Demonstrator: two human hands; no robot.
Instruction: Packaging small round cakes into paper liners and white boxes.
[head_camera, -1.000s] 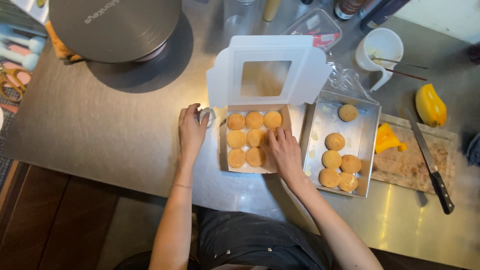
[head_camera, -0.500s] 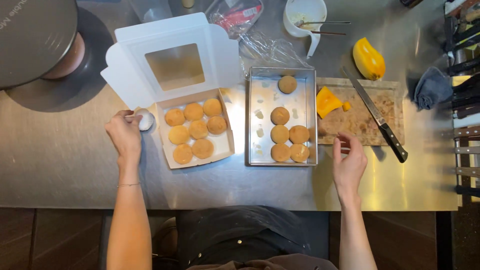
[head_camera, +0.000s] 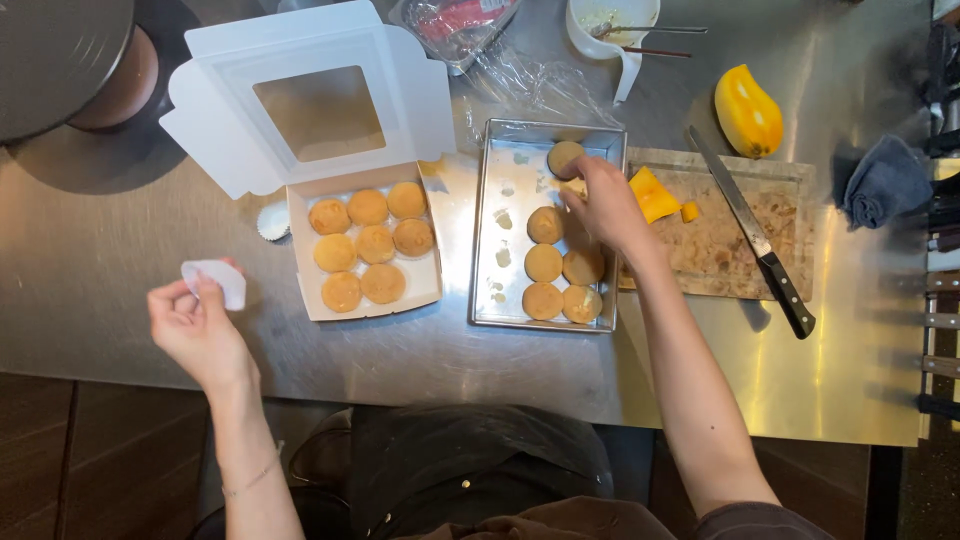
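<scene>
Over the steel tray (head_camera: 500, 250), whose long axis runs away from the person, the right hand (head_camera: 600, 205) closes its grip on the farthest round pastry (head_camera: 562, 157). Left hand (head_camera: 195, 325) pinches a white paper cup (head_camera: 215, 280) above the table (head_camera: 120, 290).

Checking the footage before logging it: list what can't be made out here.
- Head view: right hand covers part of the metal tray; whether it grips a pastry is unclear.
- Dark round appliance is cut by the frame's top-left edge.
- Paper cup in left hand: inside hidden.
</scene>
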